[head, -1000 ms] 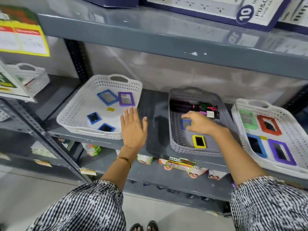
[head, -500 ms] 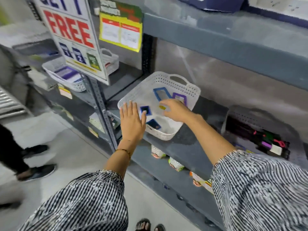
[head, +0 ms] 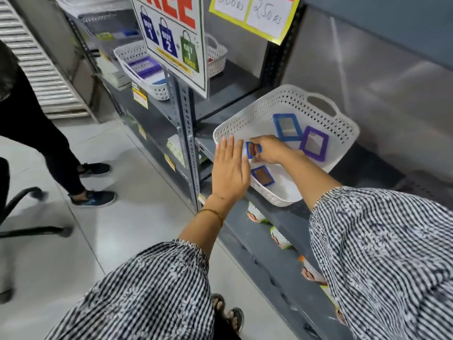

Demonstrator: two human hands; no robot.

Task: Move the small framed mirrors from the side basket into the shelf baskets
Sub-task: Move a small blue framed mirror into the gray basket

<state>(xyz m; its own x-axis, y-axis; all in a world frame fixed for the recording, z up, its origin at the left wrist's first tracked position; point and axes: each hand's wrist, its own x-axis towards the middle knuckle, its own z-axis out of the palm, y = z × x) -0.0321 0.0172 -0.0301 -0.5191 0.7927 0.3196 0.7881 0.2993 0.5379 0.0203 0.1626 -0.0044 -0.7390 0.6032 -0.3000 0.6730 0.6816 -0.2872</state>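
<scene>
Just then my right hand (head: 268, 149) was pinched on a small blue-framed mirror (head: 251, 150), thumb and fingertips closed on its right edge, the frame held upright and clear of the floor of the white basket (head: 343, 123). My left hand (head: 229, 169) was flat and open with nothing in it, fingers together, poised at the basket's near-left rim just beside the mirror; whether it touched the rim I could not tell.

I judged the step to be a mirror in the grip over the basket, either being picked out or about to be set down; the pinch alone did not settle which. If it was a placing, the next move called for lowering the frame flat onto bare basket floor and letting the fingers part. If a lifting, it called for carrying the frame up over the pierced wall without clipping it.

Three other mirrors lay flat in the same basket: a second small blue one (head: 262, 175) close under my wrist near the front wall, a larger blue one (head: 287, 127) toward the back, and a purple one (head: 313, 143) just beside it, their corners near or touching. Open floor showed at the left and front-right of the basket.

Beyond that, the shelf post (head: 182, 119) stood near the basket's left corner, with a hanging offer sign (head: 171, 33) above it. Another white basket (head: 147, 69) sat on the next bay, well apart. Someone's legs and shoes (head: 94, 197) stood on the aisle floor to my left.
</scene>
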